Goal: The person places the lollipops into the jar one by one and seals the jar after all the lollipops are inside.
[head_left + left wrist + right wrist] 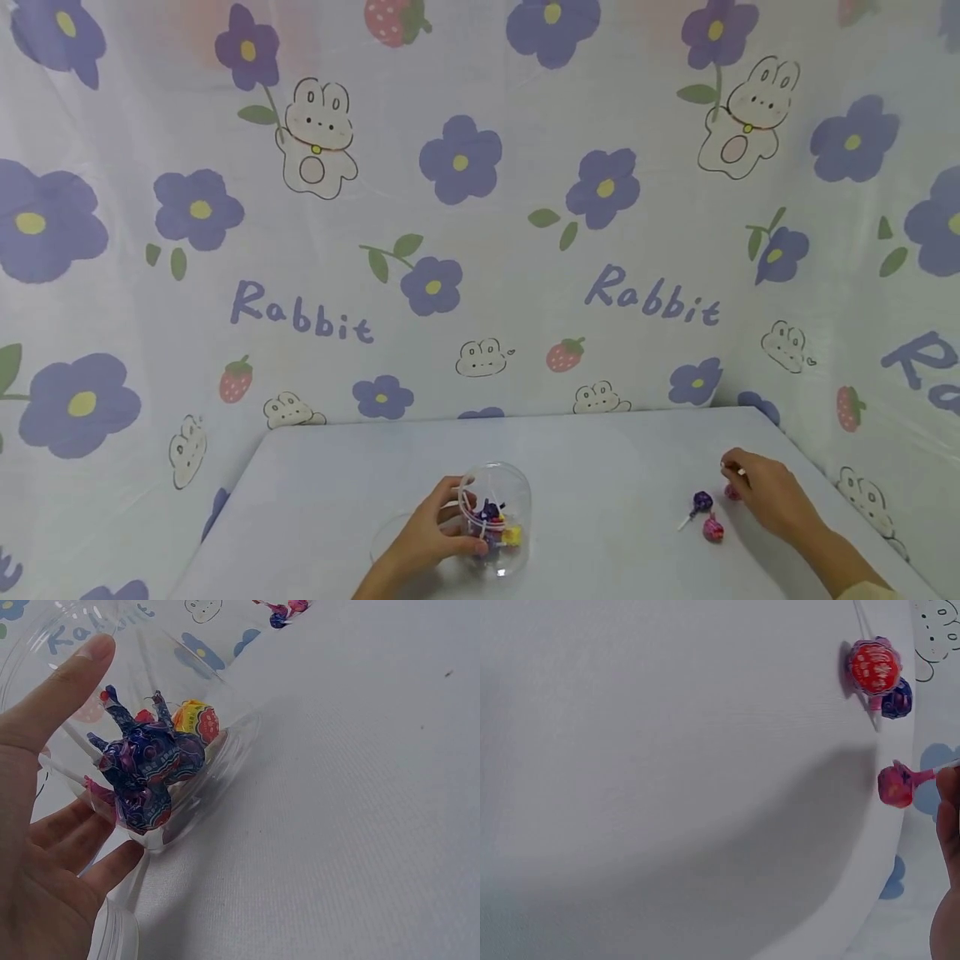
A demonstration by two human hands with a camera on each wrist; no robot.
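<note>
So the left hand [431, 533] was wrapped around a clear jar [521, 500], thumb on one side and fingers on the other, over the near part of the table [600, 467]. Honestly couldn't tell if the base of the jar was touching down. Inside were a bunch of dark purple lollipops [154, 754] plus a yellow lollipop [196, 720], but they overlapped so much I couldn't get a count.

Right hand [772, 496] had its fingertips pinched together on the stick of a pink lollipop [896, 786]. The head view mostly hid that candy behind the hand, and the right wrist cam cut the hand off at the edge, so some of the fingers were out of sight.

Two more lay on the table near that hand: a loose purple lollipop [702, 502] with its white stick showing, and a loose pink lollipop [713, 528] just beside it, its stick hard to make out from the head view. There was also a clear round thing [118, 937] by the left hand, cropped at the bottom of the left wrist view and just a faint outline from above.
</note>
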